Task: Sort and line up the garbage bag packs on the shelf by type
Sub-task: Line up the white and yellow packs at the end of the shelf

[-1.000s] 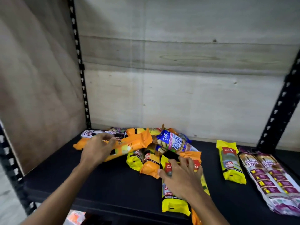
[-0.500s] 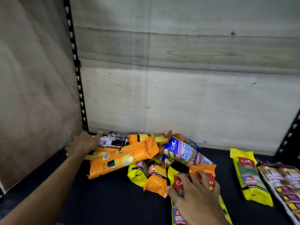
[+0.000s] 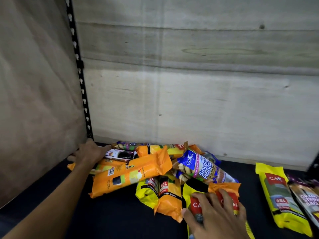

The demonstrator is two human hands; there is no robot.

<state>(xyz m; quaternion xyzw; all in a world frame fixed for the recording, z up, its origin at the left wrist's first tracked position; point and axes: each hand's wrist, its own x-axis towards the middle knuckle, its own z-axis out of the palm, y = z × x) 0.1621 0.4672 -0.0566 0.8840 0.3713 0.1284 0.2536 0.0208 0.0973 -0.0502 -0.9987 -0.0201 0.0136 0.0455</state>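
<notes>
A jumbled pile of garbage bag packs lies at the back left of the black shelf. A long orange pack lies on top, with a blue "Singlet Handle" pack to its right. My left hand rests on the pile's back-left end, fingers toward a white-and-black pack; whether it grips anything is hidden. My right hand lies flat, fingers spread, on a yellow pack and an orange pack at the pile's front. A small yellow pack and an orange 60L pack sit between.
At the right a single yellow 28L pack lies lengthwise, with purple drawstring packs beside it. A wooden side board and a black slotted post close the left; a wooden back board closes the rear.
My left hand left the long orange pack and moved back and left to the pile's far corner. My right hand stayed on the front packs. The view shifted nearer.
</notes>
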